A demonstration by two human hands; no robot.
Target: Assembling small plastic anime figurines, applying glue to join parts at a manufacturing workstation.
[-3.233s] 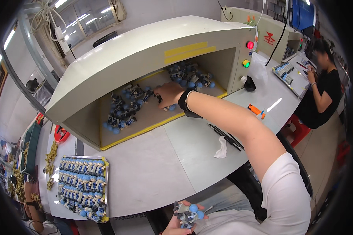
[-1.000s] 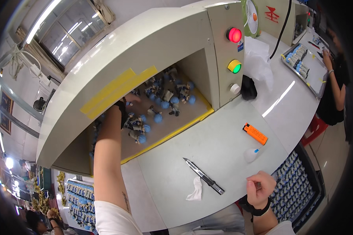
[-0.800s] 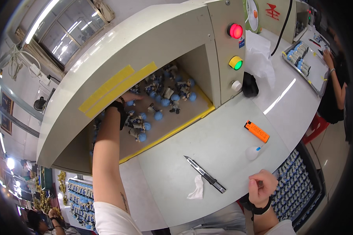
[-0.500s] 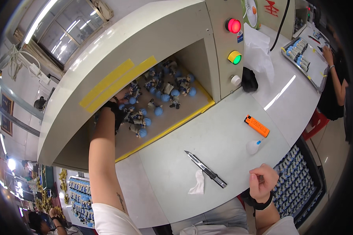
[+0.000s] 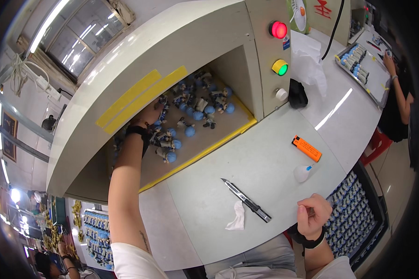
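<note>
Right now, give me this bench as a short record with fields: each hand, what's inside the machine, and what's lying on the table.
left hand: reaching inside the machine opening, among the figurines
right hand: loosely curled at the table edge; contents unclear
in the machine: small figurines with blue heads
on the table: utility knife, white cloth scrap, orange lighter, small dropper bottle

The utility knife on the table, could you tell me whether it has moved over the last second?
No. The utility knife lies as before between the white tissue and the orange lighter.

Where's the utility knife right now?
In the head view the utility knife lies on the white table, right of centre, between the crumpled tissue and the right hand.
</note>
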